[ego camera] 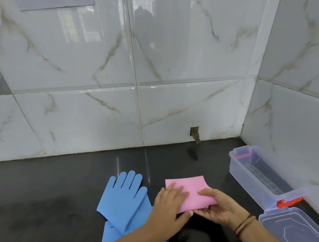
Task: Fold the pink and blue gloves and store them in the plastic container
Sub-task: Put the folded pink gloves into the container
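Note:
The pink gloves (190,187) lie folded into a flat square on the black counter. My left hand (168,206) rests flat on the left part of the fold, fingers straight. My right hand (218,206) grips the fold's near right edge, thumb on top and fingers beneath. The blue gloves (122,198) lie flat and unfolded to the left, fingers pointing toward the wall, cuffs running under my left forearm. The clear plastic container (258,172) stands open at the right with nothing visible inside.
The container's clear lid (293,226) with a red latch (289,202) lies at the near right. Marble-tiled walls close the back and right sides of the black counter (46,196). A small hole in the tile (194,133) sits at the counter's back edge.

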{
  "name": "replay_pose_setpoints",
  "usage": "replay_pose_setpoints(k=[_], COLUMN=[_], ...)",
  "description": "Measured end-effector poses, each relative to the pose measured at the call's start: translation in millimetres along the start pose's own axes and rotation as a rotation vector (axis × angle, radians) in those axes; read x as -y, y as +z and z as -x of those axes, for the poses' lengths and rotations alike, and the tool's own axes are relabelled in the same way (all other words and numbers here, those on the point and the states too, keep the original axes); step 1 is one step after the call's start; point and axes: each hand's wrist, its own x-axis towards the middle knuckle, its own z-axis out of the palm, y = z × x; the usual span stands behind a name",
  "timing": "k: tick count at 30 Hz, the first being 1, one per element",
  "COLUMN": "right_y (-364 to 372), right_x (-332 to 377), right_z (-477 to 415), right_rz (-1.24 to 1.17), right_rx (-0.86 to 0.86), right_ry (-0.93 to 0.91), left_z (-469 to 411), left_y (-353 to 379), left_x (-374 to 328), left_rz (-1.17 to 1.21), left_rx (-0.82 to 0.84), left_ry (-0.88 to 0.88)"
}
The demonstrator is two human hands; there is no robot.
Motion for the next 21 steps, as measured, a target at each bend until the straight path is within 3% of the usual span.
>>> replay_pose_setpoints(k=[4,6,8,10,12,15,21], right_y=[-6.9,-11.3,-14.4,-17.5,-23.4,-39.2,-88.9], right_x=[22.8,34.9,46.8,58.2,68.7,82.5,116.8], right_z=[9.3,14.2,18.3,22.6,27.2,36.8,68.9], right_rz=[-0.061,-0.087,-0.103,-0.122,-0.134,-0.139,-0.048], right_rx=[0.055,0.134,0.205,0.249,0.265,0.249,0.156], right_ry=[-0.095,-0.174,-0.252,-0.335,-0.412,-0.518,-0.676], left_z=[-7.9,-20.2,-36.3,-58.7,-90.2,-140.1,-221.8], left_y=[-9.8,-19.0,-26.0,-34.7,-37.7,-40.7,-28.9], left_x=[4.0,-3.4,-15.2,-25.0,-32.1,-50.5,-82.6], left_rz=[0.564,0.903,1.295,1.508,1.54,1.473,1.188], left_rx=[-0.137,0.032,0.256,0.361,0.295,0.18,0.319], left_ry=[-0.562,-0.776,-0.872,-0.806,-0.676,-0.585,-0.427])
